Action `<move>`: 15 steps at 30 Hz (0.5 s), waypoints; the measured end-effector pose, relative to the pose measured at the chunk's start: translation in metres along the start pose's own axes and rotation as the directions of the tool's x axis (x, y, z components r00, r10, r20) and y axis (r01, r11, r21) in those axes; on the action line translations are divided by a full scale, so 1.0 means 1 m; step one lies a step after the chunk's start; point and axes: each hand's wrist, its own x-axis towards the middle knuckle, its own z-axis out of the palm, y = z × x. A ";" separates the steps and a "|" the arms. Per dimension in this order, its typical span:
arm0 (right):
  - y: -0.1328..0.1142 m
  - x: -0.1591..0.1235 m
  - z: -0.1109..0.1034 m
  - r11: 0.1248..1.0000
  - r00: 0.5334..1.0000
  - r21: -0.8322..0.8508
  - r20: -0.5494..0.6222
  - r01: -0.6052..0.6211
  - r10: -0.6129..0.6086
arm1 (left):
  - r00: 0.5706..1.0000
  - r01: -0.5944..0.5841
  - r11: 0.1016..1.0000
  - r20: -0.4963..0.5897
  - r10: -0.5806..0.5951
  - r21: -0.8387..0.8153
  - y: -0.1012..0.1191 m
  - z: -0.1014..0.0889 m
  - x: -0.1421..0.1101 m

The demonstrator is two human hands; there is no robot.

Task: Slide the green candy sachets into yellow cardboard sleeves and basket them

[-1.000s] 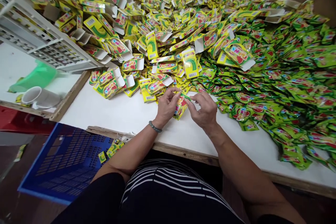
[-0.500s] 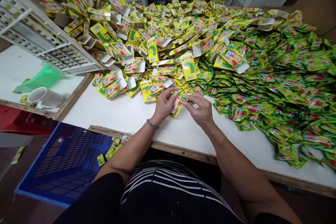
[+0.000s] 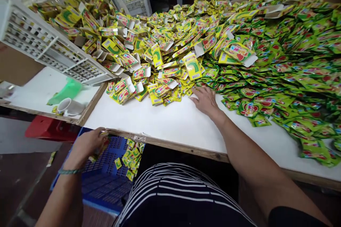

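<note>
My left hand [image 3: 86,146] hangs over the blue crate [image 3: 105,181] below the table's front edge. Its fingers are closed around a small yellow-and-red candy box [image 3: 100,150], partly hidden by the hand and blurred. Small yellow boxes [image 3: 133,156] lie in the crate. On the white table [image 3: 160,124], my right hand [image 3: 205,102] rests at the front of the heap, thumb apart from the fingers. Its fingertips touch the place where yellow boxes [image 3: 192,67] meet shiny green candy packets [image 3: 255,108]. Many of the boxes have open white flaps.
A white plastic crate [image 3: 57,48] lies tipped at the left, with yellow boxes spilling out. Beside it are a white cup [image 3: 69,107] and a green plastic piece [image 3: 66,90]. A wooden strip [image 3: 170,145] edges the table. A red stool [image 3: 50,127] stands lower left.
My hands have parted from the box they both held above the table. The left has carried it down left over the blue crate; the right has moved to the heap. The view has shifted left.
</note>
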 end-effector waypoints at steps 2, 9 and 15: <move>-0.007 -0.002 -0.002 1.000 1.000 -0.010 0.015 0.019 -0.019 | 0.999 0.036 0.994 0.016 -0.037 0.102 0.008 0.003 -0.003; 0.004 -0.011 -0.020 0.975 1.000 0.224 0.009 -0.004 0.002 | 0.916 -0.400 0.865 -0.162 0.366 -0.304 0.149 0.039 0.029; 0.014 -0.015 -0.037 0.972 0.989 0.194 -0.037 -0.131 0.141 | 0.817 -0.568 0.768 -0.087 0.570 -0.297 0.263 0.069 0.043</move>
